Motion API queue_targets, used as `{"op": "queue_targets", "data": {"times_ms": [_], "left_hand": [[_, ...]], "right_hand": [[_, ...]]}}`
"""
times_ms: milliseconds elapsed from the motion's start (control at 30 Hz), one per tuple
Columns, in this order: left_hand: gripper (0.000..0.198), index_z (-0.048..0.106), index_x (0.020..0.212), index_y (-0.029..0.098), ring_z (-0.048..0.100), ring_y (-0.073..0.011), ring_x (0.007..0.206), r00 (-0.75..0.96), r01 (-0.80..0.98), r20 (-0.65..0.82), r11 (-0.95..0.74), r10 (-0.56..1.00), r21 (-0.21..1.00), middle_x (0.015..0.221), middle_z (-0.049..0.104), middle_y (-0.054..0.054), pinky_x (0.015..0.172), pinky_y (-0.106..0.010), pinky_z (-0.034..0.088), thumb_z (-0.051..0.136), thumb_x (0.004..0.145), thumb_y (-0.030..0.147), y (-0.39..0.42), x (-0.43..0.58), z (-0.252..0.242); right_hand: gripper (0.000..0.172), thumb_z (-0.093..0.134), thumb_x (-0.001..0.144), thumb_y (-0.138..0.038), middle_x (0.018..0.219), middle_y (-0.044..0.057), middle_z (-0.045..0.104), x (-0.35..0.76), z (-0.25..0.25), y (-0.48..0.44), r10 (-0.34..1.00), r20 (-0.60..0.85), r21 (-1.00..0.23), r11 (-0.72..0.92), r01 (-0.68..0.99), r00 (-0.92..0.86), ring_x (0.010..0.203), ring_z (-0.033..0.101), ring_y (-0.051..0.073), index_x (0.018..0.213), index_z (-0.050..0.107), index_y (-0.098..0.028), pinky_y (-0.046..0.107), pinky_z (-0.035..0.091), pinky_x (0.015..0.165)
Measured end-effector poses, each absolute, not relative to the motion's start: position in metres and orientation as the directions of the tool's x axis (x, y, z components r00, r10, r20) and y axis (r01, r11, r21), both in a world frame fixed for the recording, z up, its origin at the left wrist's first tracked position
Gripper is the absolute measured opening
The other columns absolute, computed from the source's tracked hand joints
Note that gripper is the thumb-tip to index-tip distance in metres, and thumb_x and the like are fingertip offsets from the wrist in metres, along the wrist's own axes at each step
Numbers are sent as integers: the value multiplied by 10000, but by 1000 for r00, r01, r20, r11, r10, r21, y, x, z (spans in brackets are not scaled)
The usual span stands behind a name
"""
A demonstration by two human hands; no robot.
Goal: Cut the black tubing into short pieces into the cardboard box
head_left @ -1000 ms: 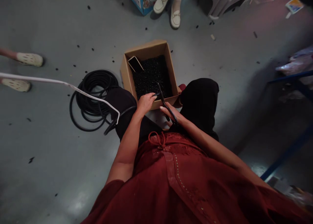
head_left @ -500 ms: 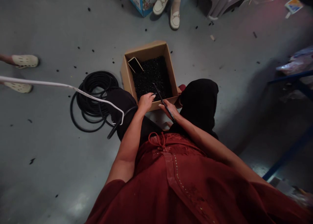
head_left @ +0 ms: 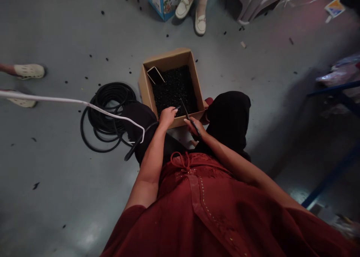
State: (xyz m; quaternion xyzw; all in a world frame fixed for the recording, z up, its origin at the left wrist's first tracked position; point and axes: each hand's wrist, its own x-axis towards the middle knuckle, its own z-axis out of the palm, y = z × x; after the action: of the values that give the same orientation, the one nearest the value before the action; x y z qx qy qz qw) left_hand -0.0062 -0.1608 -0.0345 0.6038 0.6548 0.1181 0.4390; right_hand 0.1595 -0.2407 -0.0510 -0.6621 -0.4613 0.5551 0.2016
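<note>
Left hand: at the near rim of the cardboard box, fingers closed around the end of a black tube, whose short tip pokes out toward 3 o'clock over the box.
Right hand: just beside the left, at its 4 o'clock, fingers wrapped through the handles of the scissors.
Scissors: blades point toward 11 o'clock over the box, right by the tube tip; too thin and dark to tell whether they are parted.
Cardboard box: on the grey floor between the person's black-clad knees, open at the top.
Box contents: a bed of small black pieces; a phone leans in the 11 o'clock corner.
Tube coil: on the floor at 9 o'clock from the box; the held tube runs from it across the left knee.
White cable: stretched in from 9 o'clock, above the coil.
Other people: cream loafers at 12 o'clock, pale clogs at 9 o'clock.
</note>
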Motion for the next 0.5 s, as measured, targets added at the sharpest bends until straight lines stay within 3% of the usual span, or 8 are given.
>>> {"op": "queue_targets", "data": {"times_ms": [133, 267, 400, 500], "left_hand": [[285, 735, 1029, 149, 542, -118, 615, 95, 523, -426, 319, 900, 790, 759, 677, -25, 584, -224, 385, 523, 896, 284, -159, -8, -38], [288, 701, 1080, 138, 462, -71, 530, 81, 314, -440, 396, 895, 863, 720, 616, 4, 518, -196, 353, 526, 904, 285, -158, -7, -36], [260, 679, 1076, 133, 431, -52, 510, 68, 219, -457, 434, 887, 874, 694, 576, 23, 503, -180, 340, 543, 901, 270, -158, -6, -30], [236, 677, 1057, 132, 434, -47, 511, 71, 195, -451, 431, 890, 881, 691, 572, 29, 510, -179, 345, 552, 898, 254, -159, -6, -27]], "right_hand": [[502, 456, 906, -685, 671, 2, 621, 159, -46, -248, 789, -610, -769, -567, 295, -74, 491, 575, 126, 1003, 560, -204, 216, 448, 431], [541, 427, 915, -695, 701, 29, 647, 159, -43, -252, 790, -607, -767, -554, 324, -86, 520, 616, 142, 1033, 583, -191, 229, 471, 449], [497, 467, 911, -649, 744, 22, 651, 161, -41, -252, 796, -603, -753, -544, 370, -55, 595, 631, 138, 1062, 596, -193, 234, 497, 545], [505, 490, 896, -618, 913, 38, 681, 163, -40, -251, 843, -537, -795, -490, 357, -38, 730, 653, 150, 1169, 570, -201, 270, 532, 677]]}}
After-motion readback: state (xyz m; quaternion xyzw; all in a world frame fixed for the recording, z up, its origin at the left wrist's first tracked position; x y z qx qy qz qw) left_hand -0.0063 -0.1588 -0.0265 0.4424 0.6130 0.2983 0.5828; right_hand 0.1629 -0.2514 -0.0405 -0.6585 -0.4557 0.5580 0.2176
